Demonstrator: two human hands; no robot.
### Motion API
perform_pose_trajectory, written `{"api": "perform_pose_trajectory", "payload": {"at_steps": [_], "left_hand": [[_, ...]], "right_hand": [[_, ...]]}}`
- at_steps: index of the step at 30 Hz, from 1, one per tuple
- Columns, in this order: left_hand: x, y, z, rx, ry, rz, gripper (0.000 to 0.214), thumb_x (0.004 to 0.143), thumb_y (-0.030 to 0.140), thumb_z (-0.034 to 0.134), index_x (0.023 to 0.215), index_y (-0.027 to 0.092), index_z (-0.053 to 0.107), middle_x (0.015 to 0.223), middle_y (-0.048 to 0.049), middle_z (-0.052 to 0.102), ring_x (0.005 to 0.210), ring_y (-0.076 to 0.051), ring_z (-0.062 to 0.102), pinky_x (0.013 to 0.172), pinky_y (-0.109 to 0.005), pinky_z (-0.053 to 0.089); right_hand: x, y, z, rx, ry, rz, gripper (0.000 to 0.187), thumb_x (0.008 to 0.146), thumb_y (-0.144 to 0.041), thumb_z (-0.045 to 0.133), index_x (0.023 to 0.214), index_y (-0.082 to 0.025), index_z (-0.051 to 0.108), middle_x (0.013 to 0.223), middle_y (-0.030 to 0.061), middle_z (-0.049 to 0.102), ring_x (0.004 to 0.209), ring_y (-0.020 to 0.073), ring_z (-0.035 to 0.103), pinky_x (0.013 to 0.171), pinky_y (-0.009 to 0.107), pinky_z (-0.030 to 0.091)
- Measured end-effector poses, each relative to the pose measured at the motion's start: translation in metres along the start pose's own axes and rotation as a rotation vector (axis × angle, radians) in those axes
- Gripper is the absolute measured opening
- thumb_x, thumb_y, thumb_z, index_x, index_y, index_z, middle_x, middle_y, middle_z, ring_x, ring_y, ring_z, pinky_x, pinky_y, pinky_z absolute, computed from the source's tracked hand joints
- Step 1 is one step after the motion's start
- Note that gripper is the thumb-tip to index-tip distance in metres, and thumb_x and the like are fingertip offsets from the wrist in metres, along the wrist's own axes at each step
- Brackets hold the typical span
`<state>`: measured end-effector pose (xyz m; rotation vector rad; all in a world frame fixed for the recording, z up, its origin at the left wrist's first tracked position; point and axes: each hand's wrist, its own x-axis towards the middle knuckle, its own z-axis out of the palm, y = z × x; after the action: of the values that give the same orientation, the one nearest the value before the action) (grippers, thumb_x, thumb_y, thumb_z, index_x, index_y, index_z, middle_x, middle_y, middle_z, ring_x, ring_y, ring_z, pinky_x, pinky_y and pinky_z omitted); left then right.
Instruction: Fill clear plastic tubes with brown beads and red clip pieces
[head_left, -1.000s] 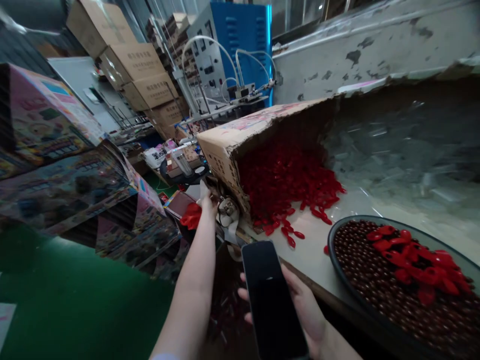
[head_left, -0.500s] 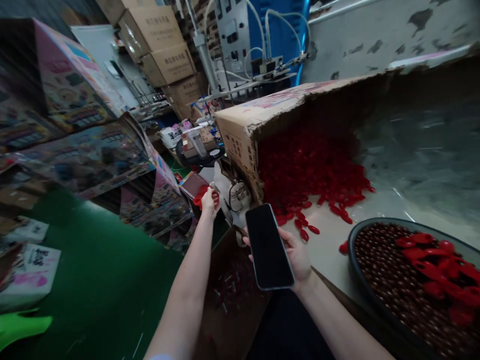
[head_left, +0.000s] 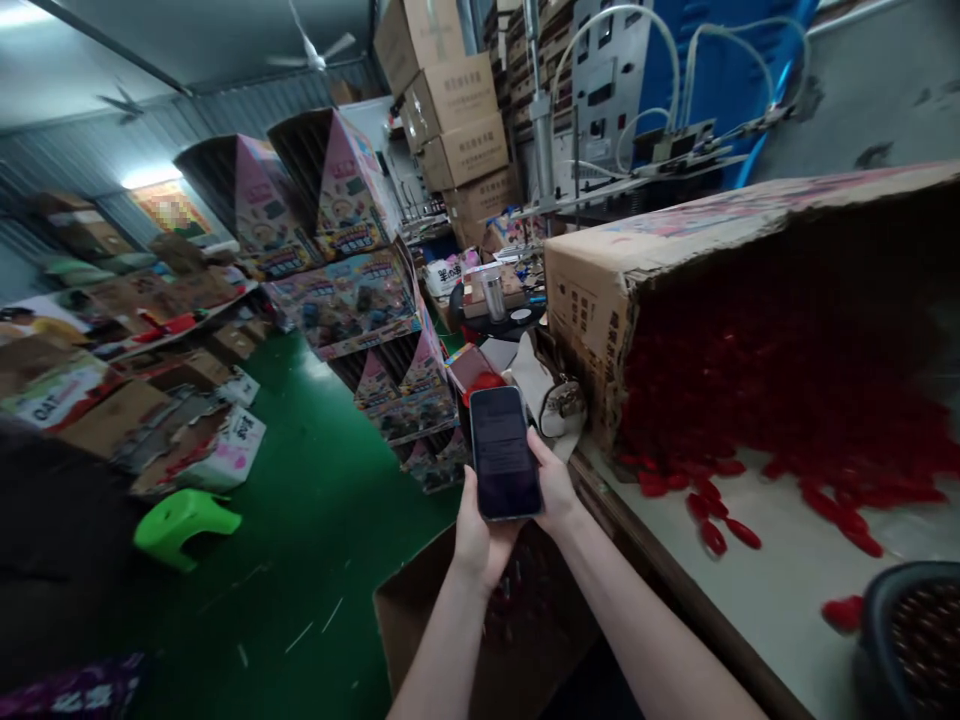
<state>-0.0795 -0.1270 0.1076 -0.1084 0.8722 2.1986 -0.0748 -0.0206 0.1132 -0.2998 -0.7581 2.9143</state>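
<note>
Both my hands hold a dark phone (head_left: 502, 452) upright in front of me, its screen dimly lit. My left hand (head_left: 476, 535) grips its lower left edge and my right hand (head_left: 556, 485) wraps round its right side. Behind the phone lie a white cloth bag (head_left: 546, 392) and a red thing (head_left: 480, 382) at the table's end. To the right, a cardboard box (head_left: 600, 290) lies on its side and spills several red plastic pieces (head_left: 720, 480) onto the white table (head_left: 757, 590).
A dark bowl (head_left: 911, 640) of brown beads sits at the table's near right edge. An open brown box (head_left: 517, 620) stands on the green floor below my hands. Stacked colourful toy cartons (head_left: 352, 290), a green stool (head_left: 184, 520) and a blue machine (head_left: 675, 90) surround the aisle.
My left hand left the red thing by the bag and came back to grip the phone with my right. The phone screen has lit faintly. My view swung left and up.
</note>
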Motion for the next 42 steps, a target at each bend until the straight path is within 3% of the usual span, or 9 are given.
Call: {"api": "perform_pose_trajectory", "payload": {"at_steps": [2,7,11,16,19,21,24,32,42], "left_hand": [[0.001,0.01,-0.003,-0.019,-0.055,0.025,0.055,0.088,0.055,0.043,0.126,0.017,0.056,0.127,-0.0116,0.061,0.116,-0.026,0.056,0.1,-0.04,0.044],[-0.004,0.032,-0.015,0.015,-0.263,-0.032,0.051,0.093,0.048,0.034,0.131,0.019,0.052,0.127,-0.0128,0.061,0.119,-0.032,0.054,0.101,-0.056,0.038],[-0.01,0.035,-0.015,0.049,-0.393,-0.06,0.054,0.093,0.051,0.03,0.127,0.018,0.055,0.126,-0.0147,0.061,0.117,-0.037,0.055,0.094,-0.057,0.043],[-0.01,0.028,0.0,0.099,-0.439,-0.057,0.06,0.092,0.055,0.029,0.127,0.013,0.054,0.123,-0.0184,0.062,0.111,-0.035,0.06,0.085,-0.049,0.05],[-0.012,0.026,0.012,0.133,-0.451,-0.048,0.063,0.092,0.055,0.029,0.132,0.01,0.049,0.126,-0.0213,0.059,0.111,-0.034,0.06,0.083,-0.047,0.051],[-0.015,0.025,0.019,0.14,-0.452,-0.037,0.065,0.091,0.056,0.03,0.133,0.009,0.047,0.127,-0.0223,0.058,0.112,-0.035,0.059,0.082,-0.045,0.051],[-0.019,0.023,0.024,0.134,-0.432,-0.027,0.064,0.091,0.056,0.031,0.131,0.009,0.049,0.125,-0.0218,0.059,0.11,-0.034,0.059,0.081,-0.045,0.052],[-0.025,0.02,0.035,0.135,-0.346,-0.034,0.066,0.089,0.058,0.034,0.132,0.01,0.048,0.124,-0.0222,0.06,0.113,-0.033,0.057,0.091,-0.051,0.046],[-0.03,0.019,0.035,0.14,-0.382,-0.075,0.066,0.091,0.057,0.031,0.13,0.009,0.051,0.121,-0.0217,0.061,0.108,-0.033,0.06,0.087,-0.049,0.049]], "right_hand": [[0.006,0.004,0.005,-0.116,-0.015,-0.112,0.037,0.09,-0.044,0.047,0.107,-0.015,0.063,0.096,0.0066,0.072,0.098,0.0217,0.065,0.092,0.039,0.049],[0.007,-0.006,0.003,-0.668,-0.029,-0.365,0.039,0.089,-0.048,0.047,0.111,-0.019,0.061,0.113,0.0052,0.063,0.107,0.0186,0.057,0.097,0.038,0.044],[-0.001,-0.017,-0.001,-0.768,-0.043,-0.372,0.04,0.088,-0.049,0.05,0.115,-0.022,0.062,0.113,0.005,0.061,0.104,0.0185,0.057,0.091,0.037,0.047],[-0.018,-0.026,-0.001,-0.791,-0.049,-0.334,0.05,0.091,-0.053,0.039,0.131,-0.027,0.051,0.115,0.0046,0.061,0.083,0.016,0.061,0.07,0.032,0.054],[-0.034,-0.032,-0.004,-0.83,0.038,-0.516,0.049,0.092,-0.05,0.039,0.136,-0.028,0.046,0.129,0.0052,0.054,0.101,0.0179,0.058,0.085,0.035,0.051],[-0.046,-0.035,-0.008,-0.904,0.079,-0.715,0.044,0.093,-0.045,0.04,0.134,-0.028,0.049,0.133,0.0051,0.049,0.119,0.019,0.048,0.102,0.037,0.04],[-0.066,-0.035,-0.014,-1.029,0.081,-0.874,0.037,0.094,-0.039,0.042,0.127,-0.029,0.056,0.133,0.0057,0.047,0.128,0.0201,0.04,0.11,0.042,0.03],[-0.094,-0.024,-0.02,-1.249,-0.027,-0.804,0.029,0.092,-0.04,0.048,0.096,-0.028,0.074,0.153,0.0006,0.022,0.139,0.0285,0.026,0.115,0.048,0.018],[-0.082,-0.024,-0.021,-1.163,-0.085,-0.846,0.031,0.092,-0.042,0.047,0.095,-0.031,0.075,0.156,-0.0086,0.013,0.142,0.0302,0.019,0.115,0.05,0.021]]}}
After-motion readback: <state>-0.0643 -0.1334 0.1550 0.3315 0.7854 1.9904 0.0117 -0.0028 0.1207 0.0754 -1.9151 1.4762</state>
